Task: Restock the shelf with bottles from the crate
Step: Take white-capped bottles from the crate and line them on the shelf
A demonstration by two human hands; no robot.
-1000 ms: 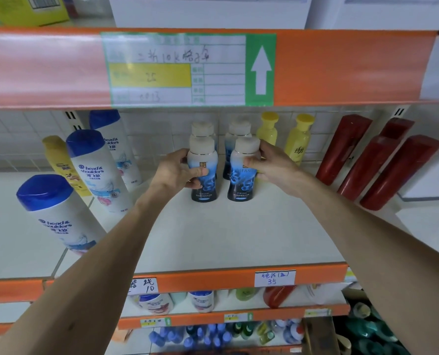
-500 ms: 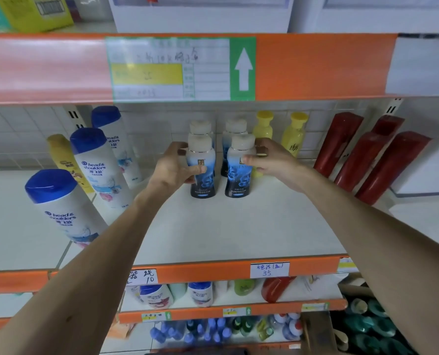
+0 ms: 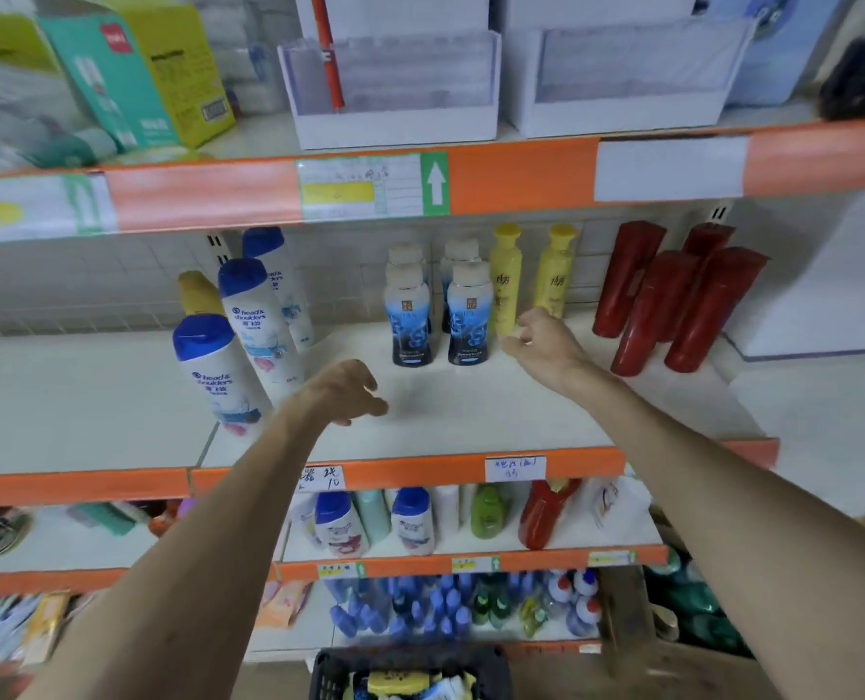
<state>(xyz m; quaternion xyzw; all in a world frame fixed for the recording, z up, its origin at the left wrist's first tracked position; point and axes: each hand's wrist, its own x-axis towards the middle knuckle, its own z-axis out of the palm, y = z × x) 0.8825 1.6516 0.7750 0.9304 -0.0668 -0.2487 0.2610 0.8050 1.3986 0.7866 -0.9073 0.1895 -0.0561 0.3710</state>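
Fingers [image 3: 364, 396] of the left hand [image 3: 342, 394] and the right hand [image 3: 541, 341] are spread and empty above the shelf [image 3: 470, 411], two blue bottles [image 3: 465, 315] already stand far, and the crate [image 3: 410, 674], near, holds more, so restocking looks unfinished.

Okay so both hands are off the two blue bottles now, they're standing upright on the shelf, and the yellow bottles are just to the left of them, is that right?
Not quite. In the head view the yellow bottles stand to the right of the two blue bottles, not the left. The rest holds: the left hand and right hand are both off them, and the bottles stand upright on the shelf.
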